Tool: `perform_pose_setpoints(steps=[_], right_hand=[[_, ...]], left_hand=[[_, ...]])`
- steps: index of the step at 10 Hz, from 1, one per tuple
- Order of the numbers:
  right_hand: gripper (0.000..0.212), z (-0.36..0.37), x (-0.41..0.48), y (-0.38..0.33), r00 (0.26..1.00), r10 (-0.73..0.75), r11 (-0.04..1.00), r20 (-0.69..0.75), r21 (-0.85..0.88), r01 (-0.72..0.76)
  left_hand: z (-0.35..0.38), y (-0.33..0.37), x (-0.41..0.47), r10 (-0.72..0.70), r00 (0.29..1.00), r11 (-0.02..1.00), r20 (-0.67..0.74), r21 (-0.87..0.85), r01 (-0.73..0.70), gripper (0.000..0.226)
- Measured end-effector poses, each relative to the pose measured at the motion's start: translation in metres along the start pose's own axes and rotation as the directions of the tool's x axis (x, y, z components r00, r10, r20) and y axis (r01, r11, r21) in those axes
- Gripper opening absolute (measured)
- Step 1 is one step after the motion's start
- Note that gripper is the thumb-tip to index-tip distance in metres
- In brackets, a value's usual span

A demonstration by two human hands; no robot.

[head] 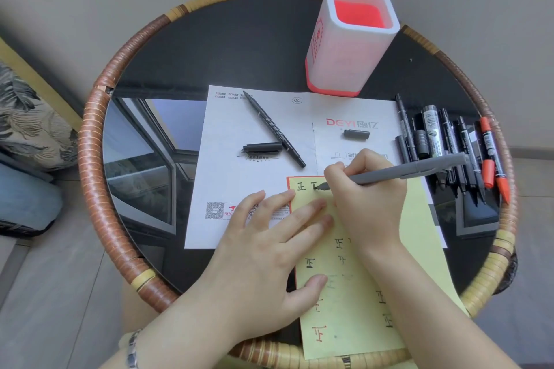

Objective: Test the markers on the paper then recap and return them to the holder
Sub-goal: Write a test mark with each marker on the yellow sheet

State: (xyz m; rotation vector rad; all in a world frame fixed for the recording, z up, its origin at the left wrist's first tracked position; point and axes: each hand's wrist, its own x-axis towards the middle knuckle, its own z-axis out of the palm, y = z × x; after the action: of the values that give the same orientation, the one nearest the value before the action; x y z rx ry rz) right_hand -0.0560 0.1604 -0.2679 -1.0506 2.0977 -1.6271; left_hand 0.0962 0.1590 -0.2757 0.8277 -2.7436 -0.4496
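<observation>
Looking down from the head at a round table (90, 177) with a woven rim and a dark, shiny top.

Holding a grey marker (404, 172) in the right hand (368, 198), fingers curled round it and pinching low near the tip, as for writing. Tip down on the yellow paper (359, 293), in the top row, beside a black mark already there. Held low like that for neat small lines, most likely.

Pressing flat with the left hand (269, 237), fingers straight and spread, partly on the yellow paper and partly on the white sheet (239, 183) under it. Probably to stop the paper from sliding.

Many test marks on the yellow paper, black, grey and red. Well into the testing, by the look of it.

On the white sheet, a thin black marker (274, 129) that seems to be open, with a black cap (263, 147) just beside it and a smaller cap (356, 134) further right. Cannot tell which cap goes with which marker. Left close for easy recapping, perhaps.

At the right edge of the table, a bunch of markers (449, 147) lying side by side, mostly black, one with red ends. Near the writing hand, so easy to grab.

At the back, the white and red holder (350, 42), standing upright, with nothing seen inside. No marker put back yet.
</observation>
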Motion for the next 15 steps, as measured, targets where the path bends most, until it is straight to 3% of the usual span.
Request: perform_pose_setpoints(steps=[4, 6, 11, 14, 15], right_hand=[[0.044, -0.0011, 0.0000, -0.0012, 1.000, -0.005, 1.000, -0.027, 0.013, 0.005], [0.034, 0.0009, -0.0002, -0.0021, 1.000, 0.015, 0.999, 0.022, 0.031, -0.016], [0.042, -0.0001, -0.0021, -0.0017, 0.999, -0.017, 1.000, 0.038, -0.010, 0.017], [0.045, -0.0022, -0.0012, -0.0034, 1.000, 0.027, 1.000, -0.011, 0.009, -0.027], [0.040, -0.0058, 0.0016, -0.0041, 0.995, 0.082, 0.993, -0.053, 0.088, -0.077]], left_hand=[[0.0010, -0.0008, -0.0004, 0.004, 1.000, 1.000, -0.008, 0.000, -0.004, 0.059], [0.0002, 0.0001, -0.0003, -0.002, 1.000, 1.000, -0.003, -0.004, 0.002, 0.059], [-0.0001, 0.0001, -0.0002, 0.000, 1.000, 1.000, -0.007, -0.006, 0.000, 0.061], [0.0003, -0.0007, 0.0000, 0.000, 1.000, 1.000, 0.002, -0.007, 0.000, 0.059], [0.0007, -0.0003, -0.0002, 0.000, 1.000, 1.000, -0.008, -0.009, -0.001, 0.058]])
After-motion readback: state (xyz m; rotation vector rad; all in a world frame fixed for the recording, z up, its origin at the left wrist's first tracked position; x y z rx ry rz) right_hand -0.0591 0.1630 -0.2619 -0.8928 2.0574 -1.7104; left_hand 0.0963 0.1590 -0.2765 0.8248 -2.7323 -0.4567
